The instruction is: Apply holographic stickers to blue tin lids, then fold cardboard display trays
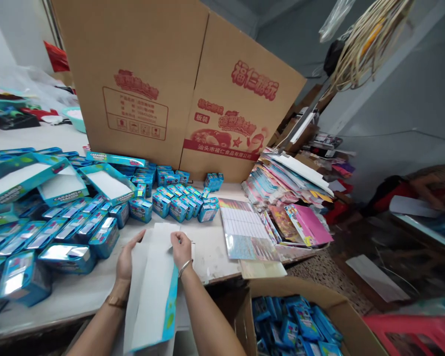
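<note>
Between my hands is a partly folded cardboard display tray, white inside with a blue-green printed side, lying lengthwise away from me. My left hand holds its left wall, thumb and fingers along the outer edge, partly hidden by the board. My right hand pinches the far right edge with curled fingers. Beyond them stand several small blue candy packs in rows. At the left, folded trays with white insides rest on more blue packs.
A large brown carton stands upright behind the packs. Right of it are stacked printed cards and a printed sheet. An open box of blue packs sits below the table edge. Another person's arm shows at far right.
</note>
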Motion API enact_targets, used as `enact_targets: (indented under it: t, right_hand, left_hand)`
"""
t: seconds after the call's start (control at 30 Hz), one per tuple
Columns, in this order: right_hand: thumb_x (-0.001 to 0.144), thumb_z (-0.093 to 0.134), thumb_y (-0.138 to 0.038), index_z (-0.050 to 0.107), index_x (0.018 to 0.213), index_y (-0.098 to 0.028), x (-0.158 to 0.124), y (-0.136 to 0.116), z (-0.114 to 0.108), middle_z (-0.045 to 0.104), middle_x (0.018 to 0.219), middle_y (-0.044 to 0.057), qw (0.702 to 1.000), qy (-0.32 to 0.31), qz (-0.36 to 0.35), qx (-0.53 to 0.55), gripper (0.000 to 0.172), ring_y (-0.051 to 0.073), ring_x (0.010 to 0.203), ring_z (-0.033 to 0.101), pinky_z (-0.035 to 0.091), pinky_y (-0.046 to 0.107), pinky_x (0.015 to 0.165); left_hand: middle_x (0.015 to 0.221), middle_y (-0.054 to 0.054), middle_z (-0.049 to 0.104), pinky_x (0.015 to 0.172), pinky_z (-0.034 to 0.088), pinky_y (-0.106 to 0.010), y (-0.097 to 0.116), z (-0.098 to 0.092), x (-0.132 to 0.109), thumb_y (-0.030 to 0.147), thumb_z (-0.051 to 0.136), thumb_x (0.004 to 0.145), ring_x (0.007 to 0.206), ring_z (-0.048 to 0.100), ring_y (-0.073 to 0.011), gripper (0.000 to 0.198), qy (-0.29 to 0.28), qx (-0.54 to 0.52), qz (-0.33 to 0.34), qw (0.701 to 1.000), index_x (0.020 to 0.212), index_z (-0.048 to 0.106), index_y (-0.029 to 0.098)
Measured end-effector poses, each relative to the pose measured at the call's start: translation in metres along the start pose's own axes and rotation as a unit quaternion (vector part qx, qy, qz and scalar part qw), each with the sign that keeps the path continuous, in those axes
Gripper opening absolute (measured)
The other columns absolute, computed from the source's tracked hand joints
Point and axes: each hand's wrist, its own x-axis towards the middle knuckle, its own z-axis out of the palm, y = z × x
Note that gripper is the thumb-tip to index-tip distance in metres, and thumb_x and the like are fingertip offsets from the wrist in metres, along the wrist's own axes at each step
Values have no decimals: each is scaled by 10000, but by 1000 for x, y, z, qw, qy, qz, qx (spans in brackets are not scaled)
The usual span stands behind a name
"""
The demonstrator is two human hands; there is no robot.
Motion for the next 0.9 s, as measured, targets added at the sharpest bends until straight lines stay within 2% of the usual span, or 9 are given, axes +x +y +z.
enact_targets:
  t: [0.1, 0.23, 0.47, 0.53, 0.63, 0.7, 0.73, 0.83, 0.9]
  right_hand:
    - [819, 579, -449, 679, 767, -170, 4, -3, -1, 637, 667, 0, 1000, -14, 3, 3, 301, 147, 656, 577, 495, 277, 686]
    - [828, 566, -424, 674, 736, -168, 5, -8, 0, 665, 704, 27, 999, -29, 7, -12, 293, 177, 724, 620, 510, 308, 739]
    - [822, 597, -391, 607, 813, -206, -7, -13, 1, 632, 767, 7, 997, -14, -5, -79, 186, 176, 752, 577, 477, 297, 761]
    - [804, 631, -368, 591, 954, -213, -10, -15, 1, 604, 779, -3, 995, 7, 0, -100, 219, 182, 729, 560, 466, 308, 758]
    - [857, 602, -351, 563, 1130, -218, -12, -19, 2, 613, 829, 12, 989, 6, -46, -143, 306, 206, 827, 591, 459, 323, 817]
    - [921, 544, -378, 610, 1017, -214, -14, -21, 0, 640, 903, 45, 977, -22, -104, -185, 201, 218, 991, 592, 435, 334, 920]
    - [964, 480, -385, 622, 930, -206, -15, -22, -1, 651, 930, 58, 969, -41, -127, -206, 231, 215, 1037, 587, 425, 331, 949]
    - [1032, 312, -349, 608, 804, -186, -14, -23, -9, 675, 870, 57, 949, -117, -145, -255, 407, 176, 918, 634, 472, 285, 855]
    - [1001, 412, -353, 624, 888, -178, -9, -26, -14, 695, 889, 51, 927, -172, -154, -296, 297, 174, 866, 649, 492, 274, 780]
  left_hand:
    - [1102, -126, 769, 972, 520, -509, -3, -6, -4, 482, 486, 728, 1080, 685, -363, 496, -10, -30, -61, 998, 1002, 736, 152]
    - [1011, -125, 791, 862, 561, -522, -1, -8, -10, 436, 459, 752, 938, 732, -351, 471, -13, -25, -84, 996, 999, 730, 140]
    - [797, -85, 773, 1009, 458, -437, -1, 11, -1, 431, 711, 654, 1074, 656, -349, 315, -33, 80, -9, 996, 836, 755, 177]
    - [846, -67, 750, 951, 488, -407, -7, 15, 1, 476, 729, 655, 999, 672, -307, 472, -7, 94, 15, 995, 1008, 721, 163]
    - [1101, -101, 706, 903, 509, -390, -15, 17, 4, 563, 701, 675, 984, 673, -267, 804, 37, 102, 39, 993, 1342, 528, 147]
    - [1225, -141, 674, 948, 496, -413, -17, 15, 5, 606, 686, 693, 1043, 664, -282, 812, 27, 111, 42, 993, 1342, 540, 141]
    - [1253, -153, 672, 979, 484, -428, -17, 14, 6, 626, 675, 706, 1078, 658, -296, 757, 8, 115, 41, 992, 1280, 601, 139]
    - [1268, -160, 696, 1068, 435, -459, -12, 12, 8, 675, 642, 729, 1194, 622, -331, 631, -61, 124, 34, 990, 1069, 740, 154]
    - [1241, -161, 718, 1087, 425, -473, -8, 11, 10, 690, 646, 722, 1209, 622, -341, 626, -98, 129, 22, 987, 1035, 767, 162]
